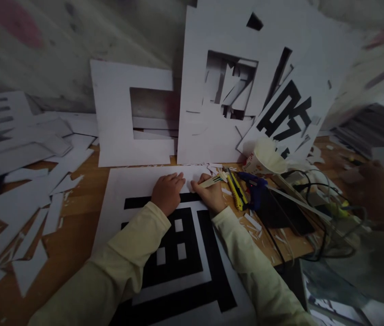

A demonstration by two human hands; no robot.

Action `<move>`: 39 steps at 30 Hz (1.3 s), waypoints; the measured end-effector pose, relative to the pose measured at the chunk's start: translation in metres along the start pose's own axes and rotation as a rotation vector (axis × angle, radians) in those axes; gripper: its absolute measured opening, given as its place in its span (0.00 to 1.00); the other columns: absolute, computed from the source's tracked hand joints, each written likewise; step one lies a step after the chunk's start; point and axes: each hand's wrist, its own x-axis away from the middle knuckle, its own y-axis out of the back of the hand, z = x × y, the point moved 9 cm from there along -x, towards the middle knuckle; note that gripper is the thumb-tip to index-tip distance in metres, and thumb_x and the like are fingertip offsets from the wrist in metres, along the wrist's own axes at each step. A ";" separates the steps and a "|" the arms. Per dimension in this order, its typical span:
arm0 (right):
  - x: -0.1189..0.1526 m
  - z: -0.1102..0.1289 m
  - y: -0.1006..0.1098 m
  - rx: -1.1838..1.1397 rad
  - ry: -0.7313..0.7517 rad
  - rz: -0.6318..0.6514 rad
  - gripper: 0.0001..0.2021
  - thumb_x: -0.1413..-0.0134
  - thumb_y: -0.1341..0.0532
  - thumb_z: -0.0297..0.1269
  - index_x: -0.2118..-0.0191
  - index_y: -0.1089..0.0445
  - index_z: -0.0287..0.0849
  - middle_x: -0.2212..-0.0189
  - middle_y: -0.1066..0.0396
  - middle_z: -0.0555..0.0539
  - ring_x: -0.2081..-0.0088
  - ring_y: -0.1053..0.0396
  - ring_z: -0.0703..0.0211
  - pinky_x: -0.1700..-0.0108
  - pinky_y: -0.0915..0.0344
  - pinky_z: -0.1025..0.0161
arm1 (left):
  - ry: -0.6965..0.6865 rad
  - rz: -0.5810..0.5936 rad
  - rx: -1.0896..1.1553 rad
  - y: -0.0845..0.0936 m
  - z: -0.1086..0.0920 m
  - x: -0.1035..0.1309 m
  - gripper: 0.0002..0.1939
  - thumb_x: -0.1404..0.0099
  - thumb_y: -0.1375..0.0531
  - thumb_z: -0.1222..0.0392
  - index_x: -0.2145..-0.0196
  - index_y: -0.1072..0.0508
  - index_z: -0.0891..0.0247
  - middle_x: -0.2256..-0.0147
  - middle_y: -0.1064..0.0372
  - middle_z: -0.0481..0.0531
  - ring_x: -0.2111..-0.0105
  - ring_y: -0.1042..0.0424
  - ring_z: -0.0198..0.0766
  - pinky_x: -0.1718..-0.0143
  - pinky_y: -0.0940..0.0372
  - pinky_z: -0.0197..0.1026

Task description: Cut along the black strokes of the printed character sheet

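A white sheet with bold black shapes lies on the wooden table in front of me. My left hand rests flat on its upper part, fingers stretched out, holding nothing. Just to the right, my right hand is closed on a slim pale tool, whose striped back end points up to the right. The tool's working tip is hidden by my fingers near the sheet. Beside that hand lie a yellow utility knife and a blue glue gun.
White boards with cut-out openings lean at the back. Paper scraps litter the left side. A paper cup, a dark phone-like slab and tangled cables are at the right. Another person's blurred hand shows at far right.
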 end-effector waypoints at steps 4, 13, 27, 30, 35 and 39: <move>0.000 -0.003 -0.003 0.000 -0.009 0.020 0.14 0.56 0.38 0.41 0.82 0.44 0.45 0.85 0.43 0.57 0.82 0.47 0.67 0.78 0.51 0.67 | 0.000 -0.001 -0.003 0.000 0.000 0.000 0.23 0.42 0.49 0.76 0.50 0.29 0.66 0.45 0.33 0.56 0.44 0.36 0.46 0.47 0.38 0.51; 0.000 0.001 0.001 0.056 0.008 -0.023 0.12 0.58 0.40 0.36 0.82 0.44 0.45 0.86 0.45 0.58 0.82 0.48 0.67 0.79 0.52 0.66 | 0.006 0.006 0.004 0.000 0.000 0.000 0.22 0.41 0.49 0.75 0.50 0.29 0.67 0.45 0.34 0.55 0.44 0.36 0.46 0.47 0.38 0.51; 0.001 0.000 0.013 0.194 0.012 -0.089 0.12 0.58 0.40 0.38 0.82 0.44 0.45 0.86 0.44 0.57 0.81 0.46 0.65 0.76 0.49 0.65 | 0.010 0.036 0.006 0.000 0.000 0.000 0.22 0.41 0.49 0.76 0.50 0.29 0.68 0.44 0.35 0.57 0.43 0.37 0.47 0.46 0.39 0.51; 0.002 0.001 0.014 0.199 0.008 -0.090 0.13 0.58 0.39 0.39 0.82 0.44 0.45 0.86 0.43 0.57 0.81 0.46 0.65 0.75 0.49 0.65 | 0.009 0.029 0.004 0.000 0.000 0.000 0.22 0.40 0.49 0.76 0.50 0.29 0.68 0.44 0.35 0.56 0.43 0.37 0.47 0.46 0.39 0.51; 0.002 0.001 0.014 0.146 -0.009 -0.088 0.11 0.58 0.41 0.36 0.82 0.45 0.45 0.86 0.45 0.57 0.81 0.47 0.66 0.77 0.50 0.65 | 0.008 0.030 0.020 0.000 0.000 0.000 0.23 0.41 0.49 0.76 0.50 0.29 0.68 0.44 0.35 0.57 0.43 0.37 0.47 0.45 0.39 0.51; 0.001 0.001 0.012 0.148 -0.003 -0.077 0.10 0.59 0.42 0.36 0.82 0.45 0.45 0.86 0.45 0.57 0.81 0.47 0.66 0.76 0.50 0.65 | 0.002 0.031 0.017 0.000 0.000 0.000 0.23 0.42 0.49 0.76 0.50 0.29 0.67 0.44 0.35 0.58 0.44 0.36 0.47 0.46 0.39 0.52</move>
